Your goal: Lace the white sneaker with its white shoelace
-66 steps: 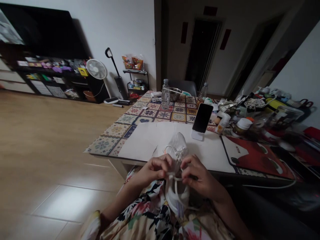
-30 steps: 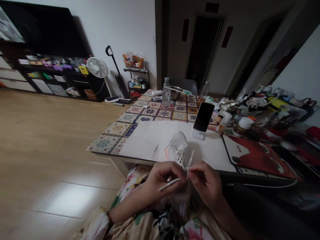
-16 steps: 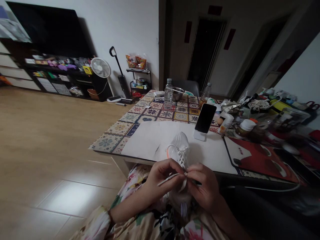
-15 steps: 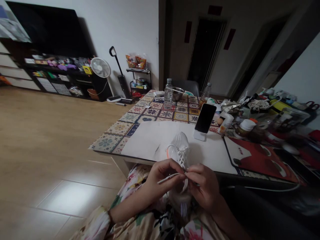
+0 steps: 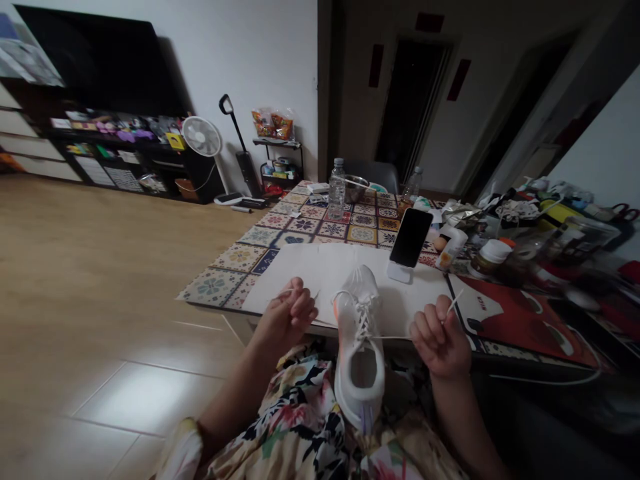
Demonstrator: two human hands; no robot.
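Note:
A white sneaker (image 5: 359, 347) rests with its heel on my lap and its toe on the white paper (image 5: 320, 273) at the table's near edge. My left hand (image 5: 286, 319) is closed in a fist round one end of the white shoelace (image 5: 393, 337), left of the shoe. My right hand (image 5: 441, 339) is closed on the other lace end, right of the shoe. The lace runs taut from the shoe's upper eyelets out to both hands.
A black phone (image 5: 410, 238) stands on a white stand just beyond the shoe. Water bottles (image 5: 337, 189), a metal bowl, jars and clutter fill the patterned table (image 5: 250, 250) behind and to the right. A red mat (image 5: 515, 313) lies at right. Wooden floor spreads to the left.
My hands were pinched together over the shoe's tongue working the lace; now they have pulled apart to either side, drawing the lace ends tight. The shoe opening now shows.

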